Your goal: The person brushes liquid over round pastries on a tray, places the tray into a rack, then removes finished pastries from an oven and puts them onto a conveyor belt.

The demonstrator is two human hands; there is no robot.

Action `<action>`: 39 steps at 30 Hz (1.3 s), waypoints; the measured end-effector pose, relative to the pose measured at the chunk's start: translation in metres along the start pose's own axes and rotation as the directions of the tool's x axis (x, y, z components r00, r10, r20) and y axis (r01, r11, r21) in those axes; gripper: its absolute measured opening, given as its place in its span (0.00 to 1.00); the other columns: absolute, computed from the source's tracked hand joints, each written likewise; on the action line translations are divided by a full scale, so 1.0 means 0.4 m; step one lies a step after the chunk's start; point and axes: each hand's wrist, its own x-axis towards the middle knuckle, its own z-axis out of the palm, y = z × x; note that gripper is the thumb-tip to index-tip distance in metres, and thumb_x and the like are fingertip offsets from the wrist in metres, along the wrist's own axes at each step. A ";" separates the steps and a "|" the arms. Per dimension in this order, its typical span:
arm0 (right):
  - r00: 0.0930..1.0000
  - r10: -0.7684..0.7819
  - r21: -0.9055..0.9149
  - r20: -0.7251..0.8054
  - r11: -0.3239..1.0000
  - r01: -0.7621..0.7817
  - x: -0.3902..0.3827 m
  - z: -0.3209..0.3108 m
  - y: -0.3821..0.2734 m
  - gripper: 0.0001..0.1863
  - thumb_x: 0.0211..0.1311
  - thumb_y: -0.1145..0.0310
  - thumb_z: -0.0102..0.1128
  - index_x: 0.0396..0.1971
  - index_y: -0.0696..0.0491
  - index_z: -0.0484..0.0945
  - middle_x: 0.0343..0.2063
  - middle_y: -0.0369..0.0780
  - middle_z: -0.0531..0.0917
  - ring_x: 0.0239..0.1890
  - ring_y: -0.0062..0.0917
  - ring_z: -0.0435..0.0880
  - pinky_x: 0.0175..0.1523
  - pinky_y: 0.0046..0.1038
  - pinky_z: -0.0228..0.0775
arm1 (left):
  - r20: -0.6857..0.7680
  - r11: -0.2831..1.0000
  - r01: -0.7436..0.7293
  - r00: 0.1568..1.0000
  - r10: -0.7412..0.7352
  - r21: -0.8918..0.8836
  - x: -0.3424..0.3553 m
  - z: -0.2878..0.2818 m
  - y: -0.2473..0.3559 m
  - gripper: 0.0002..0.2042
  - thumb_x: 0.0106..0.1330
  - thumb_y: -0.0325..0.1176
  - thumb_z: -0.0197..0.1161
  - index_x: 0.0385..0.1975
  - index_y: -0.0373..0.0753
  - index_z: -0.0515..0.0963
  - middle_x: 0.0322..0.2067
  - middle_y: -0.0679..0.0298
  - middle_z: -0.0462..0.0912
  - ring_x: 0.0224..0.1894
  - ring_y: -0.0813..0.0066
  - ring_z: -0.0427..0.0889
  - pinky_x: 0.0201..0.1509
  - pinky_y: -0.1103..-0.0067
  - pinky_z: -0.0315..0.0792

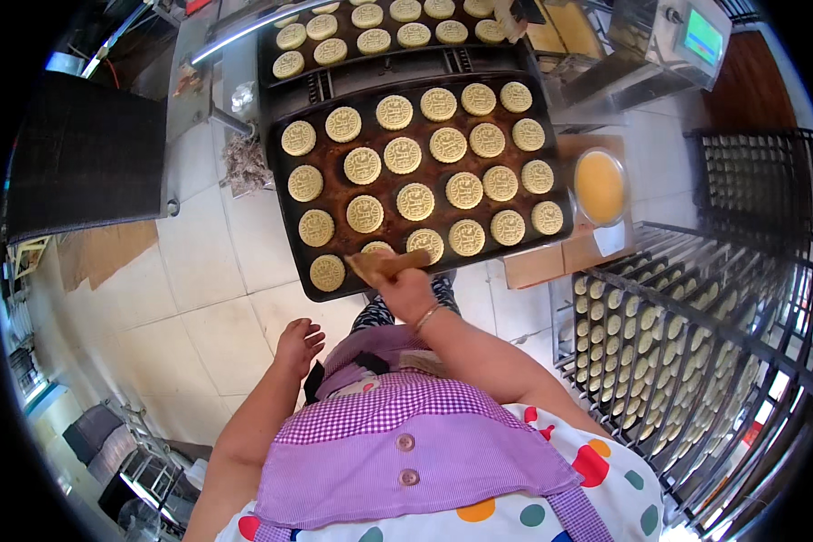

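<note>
A dark baking tray [381, 187] lies in front of me with rows of pale round mooncakes [415, 201], each stamped with a raised pattern and scalloped at the edge. My right hand [403, 287] is closed around a flat wooden pastry brush [390, 264] over the tray's near edge. The brush points left and partly covers a mooncake in the near row; another mooncake [327, 273] sits just left of its tip. Off the near left corner of the tray, my left hand [300, 347] hangs in the air, fingers apart and holding nothing.
Beyond this tray is a second tray of mooncakes [374, 42]. A bowl of yellow-orange liquid [600, 187] stands at the right on a brown board [542, 265]. A metal rack [696, 330] loaded with trays fills the right side. A machine with a green screen [701, 38] stands far right.
</note>
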 end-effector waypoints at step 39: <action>0.796 0.244 0.274 -0.555 0.956 -0.102 0.019 -0.776 0.355 0.17 0.61 0.65 0.56 0.48 0.57 0.73 0.40 0.42 0.81 0.38 0.28 0.80 0.43 0.29 0.73 | -0.596 0.943 -0.289 0.732 0.328 0.164 0.070 0.134 0.111 0.16 0.65 0.41 0.55 0.47 0.39 0.66 0.40 0.61 0.73 0.41 0.73 0.70 0.42 0.75 0.66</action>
